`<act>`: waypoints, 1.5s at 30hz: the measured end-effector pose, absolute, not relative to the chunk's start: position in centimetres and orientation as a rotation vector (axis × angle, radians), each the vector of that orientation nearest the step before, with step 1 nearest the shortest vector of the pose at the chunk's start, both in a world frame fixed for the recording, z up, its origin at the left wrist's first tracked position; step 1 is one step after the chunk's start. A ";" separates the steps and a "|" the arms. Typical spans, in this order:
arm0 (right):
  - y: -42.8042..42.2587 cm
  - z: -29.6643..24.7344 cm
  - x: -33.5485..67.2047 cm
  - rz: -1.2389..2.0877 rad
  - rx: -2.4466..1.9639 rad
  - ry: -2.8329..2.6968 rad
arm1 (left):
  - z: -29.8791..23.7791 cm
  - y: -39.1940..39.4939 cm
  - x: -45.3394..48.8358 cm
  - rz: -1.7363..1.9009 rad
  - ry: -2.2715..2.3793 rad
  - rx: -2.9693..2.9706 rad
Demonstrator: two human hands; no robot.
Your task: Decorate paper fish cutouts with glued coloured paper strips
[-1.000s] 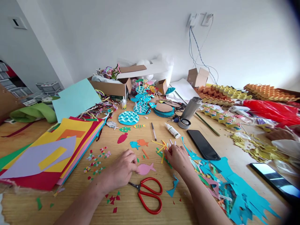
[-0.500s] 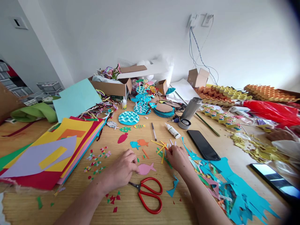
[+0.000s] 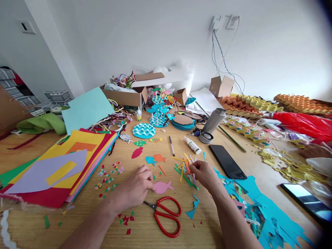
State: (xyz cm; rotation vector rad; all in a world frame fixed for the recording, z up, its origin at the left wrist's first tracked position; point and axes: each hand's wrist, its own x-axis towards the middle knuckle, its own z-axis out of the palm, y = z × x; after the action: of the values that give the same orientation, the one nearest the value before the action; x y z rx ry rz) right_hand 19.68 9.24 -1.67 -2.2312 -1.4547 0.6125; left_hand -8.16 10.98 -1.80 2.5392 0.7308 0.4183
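Observation:
My left hand rests on the wooden table with its fingers curled, fingertips pressing the head end of a pink paper fish. My right hand is pinched closed over a pile of thin coloured paper strips, gripping some of them. Red-handled scissors lie shut just in front of both hands. A red fish, a blue fish and an orange fish cut from paper lie beyond the hands.
A stack of coloured paper sheets fills the left. Small confetti bits lie beside it. A glue bottle, pen, black phone and steel flask sit behind. Turquoise paper offcuts crowd the right.
My right hand has shifted slightly right and lifted a little, dragging some paper strips with it. My left hand stays on the pink fish. The view has shifted a little.

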 end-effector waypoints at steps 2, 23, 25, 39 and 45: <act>9.1 -1.4 19.9 0.727 -2.204 -1.417 | -1.7 11.0 -8.2 0.417 0.726 2.543; 8.4 -0.9 21.6 1.130 -2.005 -1.413 | -1.7 10.9 -8.2 0.402 0.723 2.560; 8.2 -0.5 21.6 1.156 -1.934 -1.397 | -1.6 10.9 -8.2 0.412 0.722 2.550; 6.8 -0.4 13.3 1.478 -1.514 -1.313 | -1.7 11.6 -8.0 0.690 0.948 2.417; 7.0 0.7 16.8 1.240 -1.571 -1.210 | -1.9 11.7 -7.9 0.720 0.972 2.422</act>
State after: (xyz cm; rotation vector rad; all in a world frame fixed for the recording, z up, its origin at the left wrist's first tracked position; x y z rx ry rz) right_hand 16.84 7.03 0.70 -1.5709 -1.2102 1.2403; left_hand -7.88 11.69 -1.91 2.4216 0.9721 0.7204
